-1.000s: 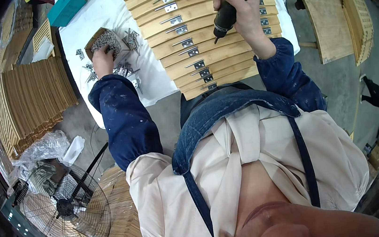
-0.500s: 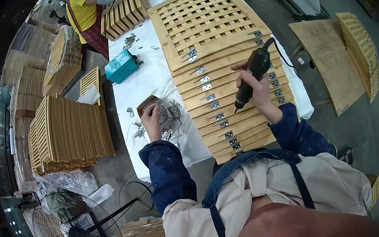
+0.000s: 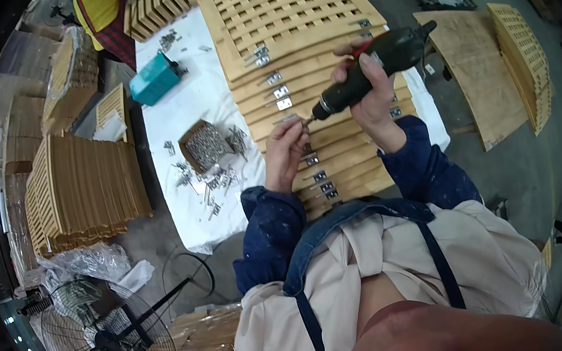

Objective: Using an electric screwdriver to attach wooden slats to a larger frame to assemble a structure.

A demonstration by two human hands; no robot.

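Observation:
My right hand point(image 3: 371, 98) is wrapped round a black electric screwdriver point(image 3: 379, 58), its bit pointing left and slightly down. At the bit's tip, the fingers of my left hand point(image 3: 284, 154) are pinched together; what they hold is too small to name. Both hands are over an overlapping row of wooden lattice panels point(image 3: 298, 33), with the left near the row of small metal hinges point(image 3: 284, 103) along the panels' left side. An open box point(image 3: 204, 147) full of small metal screws stands on the white-covered table, left of my left hand.
Loose hinges point(image 3: 218, 179) lie around the box. A teal box-shaped device point(image 3: 155, 78) sits farther back on the white cloth point(image 3: 192, 221). At the far left a person in yellow point(image 3: 98, 15) stands by stacked panels. A wire fan point(image 3: 109, 344) is at the lower left, a wooden board point(image 3: 475, 74) at right.
My left hand has moved from the screw box right to the screwdriver's tip. My right hand has swung the screwdriver from steep to nearly level. The view has shifted slightly.

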